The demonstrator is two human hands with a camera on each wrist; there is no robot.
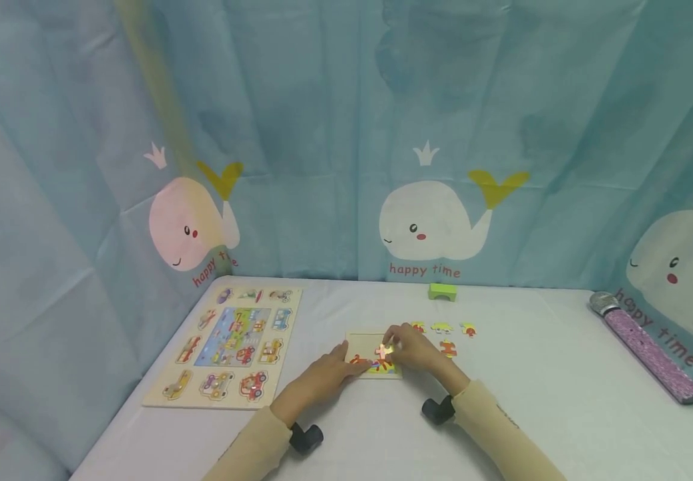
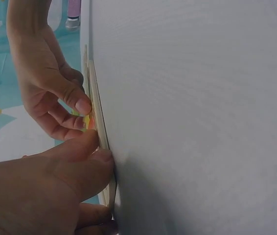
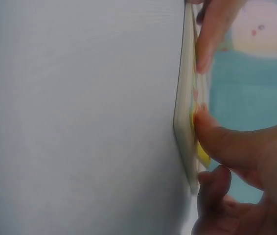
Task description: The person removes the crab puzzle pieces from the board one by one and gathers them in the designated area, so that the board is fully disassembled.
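Note:
A small wooden puzzle board lies on the table, colourful pieces filling its front part. At its left edge and front corner, my left hand grips the board, the thumb reaching over the pieces. My right hand pinches a jigsaw piece with pink and yellow on it, over the right half of the board. In the left wrist view, the right hand is just beyond the left hand. The right wrist view shows the piece's yellow edge beside the right thumb, tilted against the board.
Several loose jigsaw pieces lie right of and behind the board. A larger wooden vehicle puzzle lies at the left. A green block stands at the back, and a pink glittery microphone lies at the right. A whale-print curtain hangs behind.

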